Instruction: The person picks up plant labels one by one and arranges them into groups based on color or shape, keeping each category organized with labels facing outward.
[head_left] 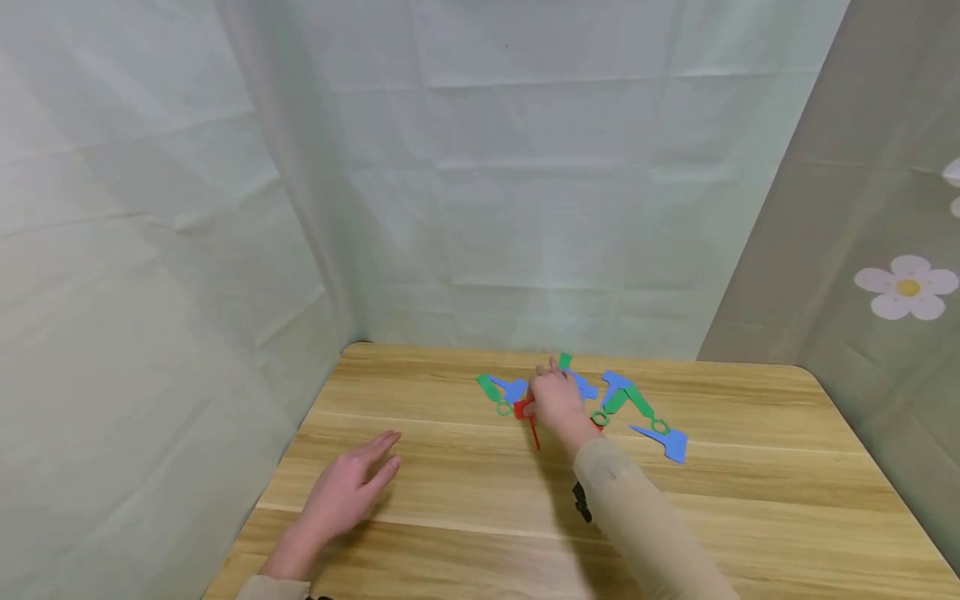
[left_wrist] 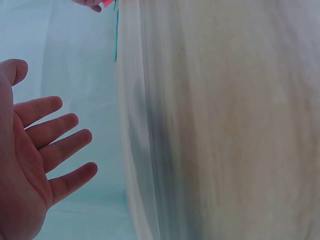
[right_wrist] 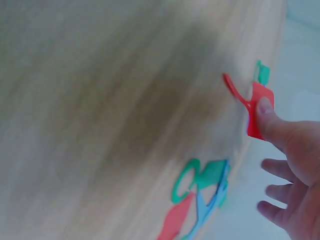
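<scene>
My right hand (head_left: 557, 400) pinches a red T-shaped plant label (right_wrist: 261, 91) between thumb and fingers, its thin stem pointing toward me. On either side lie flat plastic labels: a green one with a ring end (head_left: 489, 387) and a blue T-shaped one (head_left: 514, 389) to the left. Another blue label (head_left: 585, 387) is partly hidden behind the hand. My left hand (head_left: 348, 487) hovers over the table's left part, fingers extended and holding nothing. In the left wrist view its fingers (left_wrist: 65, 125) are spread apart.
Right of the right hand, green ring-ended labels (head_left: 639, 400) overlap a blue one (head_left: 613, 381), with a red piece (head_left: 597, 425) partly covered by the sleeve. One more blue label (head_left: 675, 444) lies farthest right. Pale cloth (head_left: 540, 208) hangs behind the wooden table (head_left: 450, 517).
</scene>
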